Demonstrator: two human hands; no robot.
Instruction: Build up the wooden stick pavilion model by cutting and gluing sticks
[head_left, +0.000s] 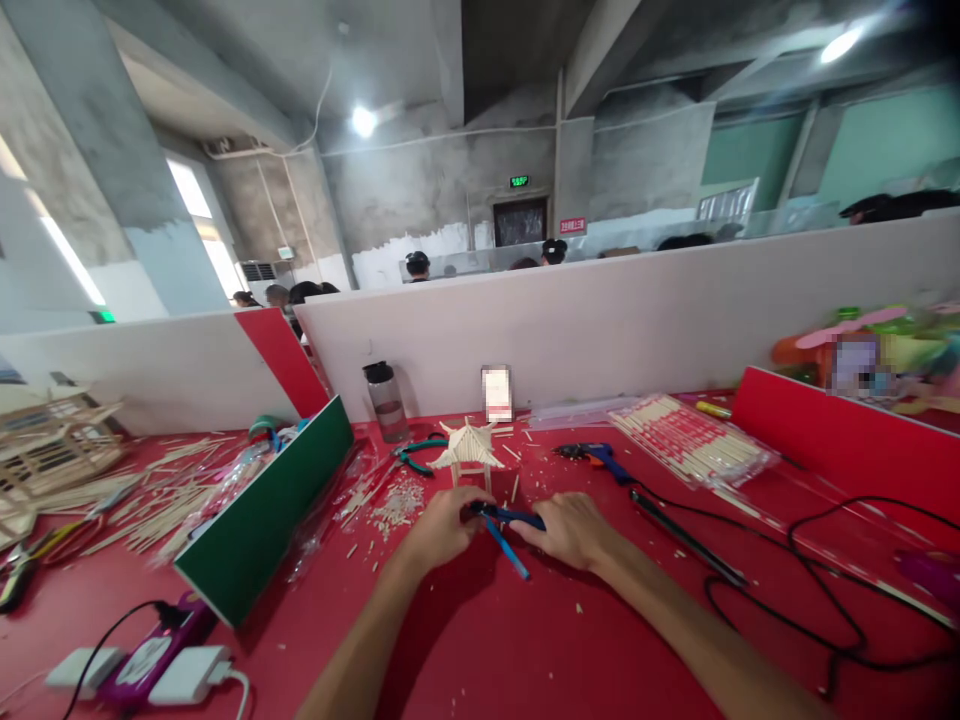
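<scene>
My right hand is closed around one handle of blue-handled pliers. The other handle sticks out toward me over the red table. At the jaws, my left hand has its fingers pinched together; what they hold there is too small and dark to make out. Just beyond both hands stands a small pavilion model made of thin wooden sticks, with a flared roof on posts. Green-handled pliers lie left of the model, beside a heap of short stick offcuts.
A blue glue gun and wrapped sticks lie to the right, with a black cable. A bottle and a phone stand at the partition. A green divider and power strip are left.
</scene>
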